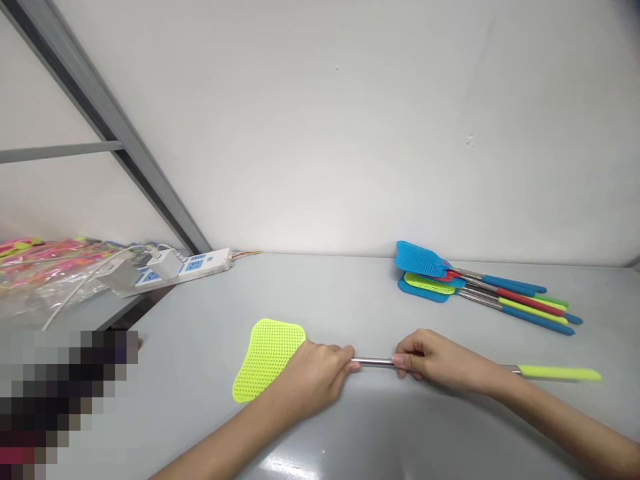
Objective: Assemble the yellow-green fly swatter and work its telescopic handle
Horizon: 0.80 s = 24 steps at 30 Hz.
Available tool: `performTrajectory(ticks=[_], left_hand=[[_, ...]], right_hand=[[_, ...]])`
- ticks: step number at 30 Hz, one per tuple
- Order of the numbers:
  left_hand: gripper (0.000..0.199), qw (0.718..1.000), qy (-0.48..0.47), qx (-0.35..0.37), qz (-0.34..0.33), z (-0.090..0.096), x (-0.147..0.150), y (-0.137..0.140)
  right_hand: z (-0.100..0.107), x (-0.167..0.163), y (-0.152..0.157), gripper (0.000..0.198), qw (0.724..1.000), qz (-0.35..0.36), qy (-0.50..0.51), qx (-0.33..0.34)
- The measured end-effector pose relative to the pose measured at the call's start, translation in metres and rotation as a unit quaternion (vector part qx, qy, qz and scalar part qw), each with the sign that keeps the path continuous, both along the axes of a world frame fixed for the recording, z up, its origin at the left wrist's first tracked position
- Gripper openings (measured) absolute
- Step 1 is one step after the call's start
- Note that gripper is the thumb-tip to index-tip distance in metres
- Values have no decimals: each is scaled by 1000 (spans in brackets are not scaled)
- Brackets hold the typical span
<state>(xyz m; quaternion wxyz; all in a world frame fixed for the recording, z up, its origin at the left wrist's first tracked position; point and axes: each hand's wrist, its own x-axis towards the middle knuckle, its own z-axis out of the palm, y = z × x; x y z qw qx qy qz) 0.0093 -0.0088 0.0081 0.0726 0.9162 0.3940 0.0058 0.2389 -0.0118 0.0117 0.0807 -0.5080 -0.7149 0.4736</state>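
A yellow-green fly swatter [268,357] with a perforated head, a metal rod and a yellow-green grip lies crosswise in front of me, its head to the left. My left hand [320,373] is closed round the swatter near its head and covers the joint between head and rod. Farther right, my right hand [425,359] pinches the metal rod between thumb and fingers. A short stretch of bare rod shows between the two hands. The grip sticks out to the right, beyond my right wrist.
Several fly swatters [420,260] in blue, red, green and yellow are piled at the back right by the wall. A white power strip [213,263] with plugged-in adapters lies at the back left, near plastic-bagged colourful items [55,267]. A grey metal frame [107,113] rises there.
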Motion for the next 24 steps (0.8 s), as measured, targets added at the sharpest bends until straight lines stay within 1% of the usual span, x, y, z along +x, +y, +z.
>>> performTrajectory(ticks=[3, 6, 9, 14, 19, 21, 22, 24], left_hand=[[29, 1000, 6, 15, -13, -2, 2, -4], [28, 999, 11, 22, -23, -2, 4, -8], [28, 998, 17, 40, -33, -2, 6, -10], [26, 996, 16, 75, -48, -6, 8, -14], [26, 994, 13, 86, -68, -8, 9, -17], [27, 994, 17, 81, -71, -7, 10, -18], [27, 994, 16, 76, -70, -7, 10, -18], [28, 996, 11, 63, -65, -5, 11, -17]], right_hand=[[-2, 0, -2, 35, 999, 3, 7, -31], [0, -1, -4, 33, 994, 3, 49, -94], [2, -2, -3, 31, 983, -4, 94, -160], [1, -2, -1, 30, 950, -28, 113, -290], [-2, -3, 0, 26, 900, -9, 157, -406], [-2, -3, 0, 25, 891, -1, 166, -422], [-2, -3, 0, 25, 892, 0, 167, -419], [-1, -2, 1, 25, 903, 2, 170, -395]])
